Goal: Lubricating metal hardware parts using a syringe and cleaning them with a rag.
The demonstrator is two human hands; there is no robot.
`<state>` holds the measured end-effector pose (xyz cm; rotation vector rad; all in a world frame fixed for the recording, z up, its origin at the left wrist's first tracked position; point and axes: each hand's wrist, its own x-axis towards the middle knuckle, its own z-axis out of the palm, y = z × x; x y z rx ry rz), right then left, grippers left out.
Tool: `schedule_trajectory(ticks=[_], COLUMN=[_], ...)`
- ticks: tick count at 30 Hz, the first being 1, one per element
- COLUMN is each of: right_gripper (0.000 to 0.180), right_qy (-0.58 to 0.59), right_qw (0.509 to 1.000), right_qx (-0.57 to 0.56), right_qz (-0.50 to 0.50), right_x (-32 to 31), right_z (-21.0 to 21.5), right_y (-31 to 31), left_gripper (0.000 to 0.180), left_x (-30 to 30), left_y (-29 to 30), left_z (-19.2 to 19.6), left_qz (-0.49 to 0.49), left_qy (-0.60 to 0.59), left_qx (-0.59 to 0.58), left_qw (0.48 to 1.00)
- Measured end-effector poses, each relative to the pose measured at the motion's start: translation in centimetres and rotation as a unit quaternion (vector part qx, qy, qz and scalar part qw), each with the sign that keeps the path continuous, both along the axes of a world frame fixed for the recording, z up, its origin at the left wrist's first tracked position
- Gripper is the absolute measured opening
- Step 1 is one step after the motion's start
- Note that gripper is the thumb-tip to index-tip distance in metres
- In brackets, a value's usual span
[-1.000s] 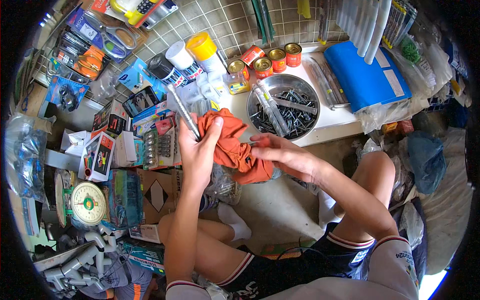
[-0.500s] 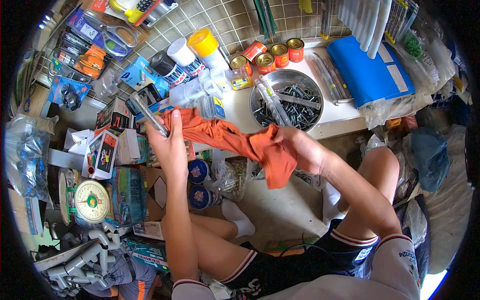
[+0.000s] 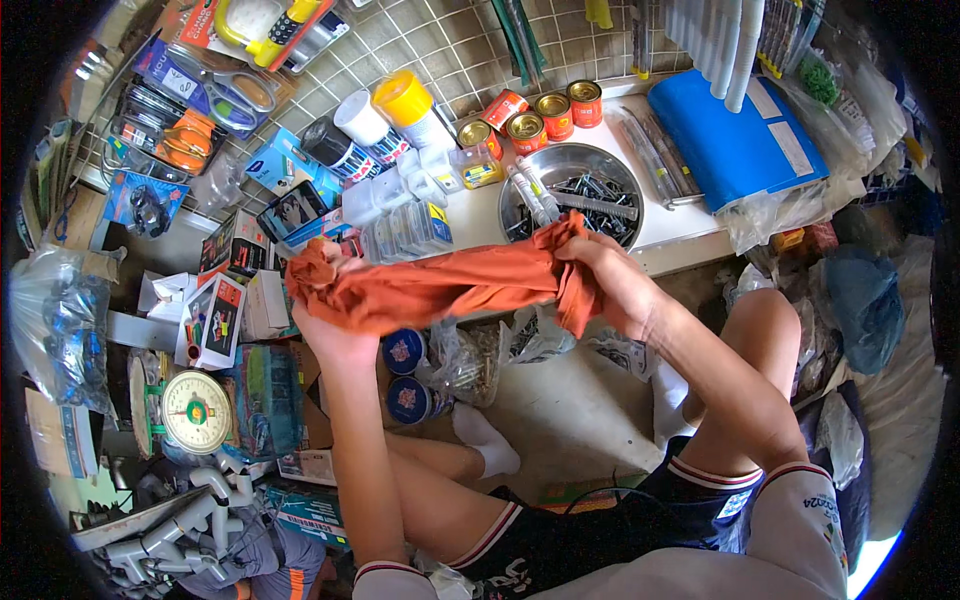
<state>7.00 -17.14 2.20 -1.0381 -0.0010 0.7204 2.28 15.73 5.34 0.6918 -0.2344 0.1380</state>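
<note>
While both hands pulled it taut above the desk edge, the orange cloth stretched crumpled and twisted between them. Each grip was clenched on it: left hand bunching one end, right hand gripping the other, a flap hanging below. Behind sat a steel bowl of screws, four red tins in a row, a yellow-capped can, and a flat blue package. Blue round tins lay on the floor beneath.

Left hand and right hand apparently clenched, apart.
</note>
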Motion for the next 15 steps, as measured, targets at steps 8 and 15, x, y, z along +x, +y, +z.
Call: schedule_trajectory(ticks=[8,15], right_gripper=[0.045,0.046], right_qy=[0.110,0.031], right_qw=[0.976,0.987], right_qx=[0.184,0.147], right_qz=[-0.039,-0.055], right_x=[1.4,3.3], right_z=[0.6,1.5], right_y=[-0.9,-3.1], left_gripper=[0.021,0.028], left_x=[0.6,0.7], left_y=[0.5,-3.3], left_z=[-0.8,-0.9], left_qz=[-0.061,0.072], left_qy=[0.003,0.117], left_qx=[-0.085,-0.115], left_qw=[0.995,0.984])
